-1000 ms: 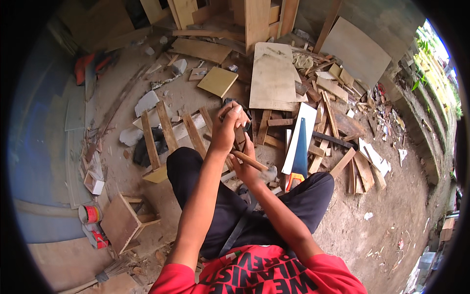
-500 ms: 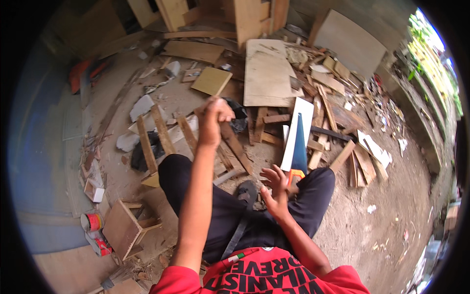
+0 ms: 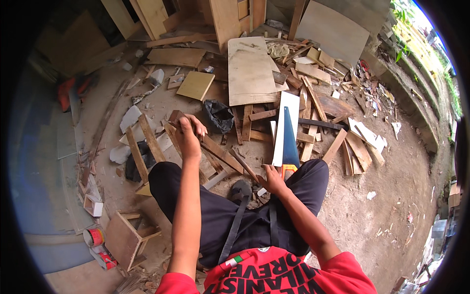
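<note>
1. Bare dirt floor (image 3: 357,206), littered with wood scraps (image 3: 362,154), surrounds the seated person.
2. Right hand (image 3: 274,180), by the right knee: fingers curled round the near end of a slim brown stick (image 3: 244,162), perhaps a tool handle.
3. Left hand (image 3: 188,137), farther out: fingers clamped around a dark wooden bar (image 3: 221,153) near its far end; the bar slants down toward the stick.
4. Orange-handled handsaw (image 3: 290,142), its blue blade on a white board (image 3: 289,99).
5. Black plastic bag (image 3: 219,117), beyond the left hand.
6. Upright wooden boards (image 3: 226,22) at the floor's far edge.
</note>
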{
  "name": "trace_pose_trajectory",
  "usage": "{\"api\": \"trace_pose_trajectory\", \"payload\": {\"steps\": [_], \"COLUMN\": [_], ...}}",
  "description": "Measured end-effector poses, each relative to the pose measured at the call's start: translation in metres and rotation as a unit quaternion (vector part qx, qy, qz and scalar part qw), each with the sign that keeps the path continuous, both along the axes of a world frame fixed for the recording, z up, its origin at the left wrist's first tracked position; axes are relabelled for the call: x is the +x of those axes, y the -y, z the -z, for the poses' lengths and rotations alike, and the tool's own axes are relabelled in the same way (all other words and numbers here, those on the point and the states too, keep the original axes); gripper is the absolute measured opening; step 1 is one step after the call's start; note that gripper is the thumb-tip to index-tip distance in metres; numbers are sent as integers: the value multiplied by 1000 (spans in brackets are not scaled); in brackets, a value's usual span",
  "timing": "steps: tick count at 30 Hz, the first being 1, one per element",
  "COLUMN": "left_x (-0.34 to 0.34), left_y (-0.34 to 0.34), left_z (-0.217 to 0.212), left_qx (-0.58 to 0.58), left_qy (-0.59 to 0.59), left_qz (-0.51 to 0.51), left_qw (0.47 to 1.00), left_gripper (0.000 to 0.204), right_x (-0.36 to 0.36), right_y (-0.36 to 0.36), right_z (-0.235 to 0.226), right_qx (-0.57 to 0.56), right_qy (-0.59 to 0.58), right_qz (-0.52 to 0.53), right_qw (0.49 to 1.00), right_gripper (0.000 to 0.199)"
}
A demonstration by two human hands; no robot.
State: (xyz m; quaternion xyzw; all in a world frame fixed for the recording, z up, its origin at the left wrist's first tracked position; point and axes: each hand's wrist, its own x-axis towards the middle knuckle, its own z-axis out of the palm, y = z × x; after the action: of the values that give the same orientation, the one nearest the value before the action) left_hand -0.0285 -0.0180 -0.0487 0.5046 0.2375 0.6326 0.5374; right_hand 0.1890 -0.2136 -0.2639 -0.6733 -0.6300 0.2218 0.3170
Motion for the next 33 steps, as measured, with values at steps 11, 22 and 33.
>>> {"api": "trace_pose_trajectory", "payload": {"steps": [11, 22, 33], "left_x": [-13, -4, -7], "left_y": [16, 60, 21], "left_z": [47, 48, -43], "left_qx": [-36, -25, -15], "left_qy": [-30, -194, -43], "left_qz": [-12, -43, -32], "left_qw": [999, 980, 998], "left_gripper": [94, 74, 51], "right_x": [-25, -22, -13], "right_y": [-55, -64, -88], "right_z": [70, 104, 121], "right_qx": [-89, 26, 24], "right_qy": [209, 360, 537], "right_qz": [-75, -142, -188], "right_qw": [971, 922, 822], "right_gripper": [61, 53, 23]}}
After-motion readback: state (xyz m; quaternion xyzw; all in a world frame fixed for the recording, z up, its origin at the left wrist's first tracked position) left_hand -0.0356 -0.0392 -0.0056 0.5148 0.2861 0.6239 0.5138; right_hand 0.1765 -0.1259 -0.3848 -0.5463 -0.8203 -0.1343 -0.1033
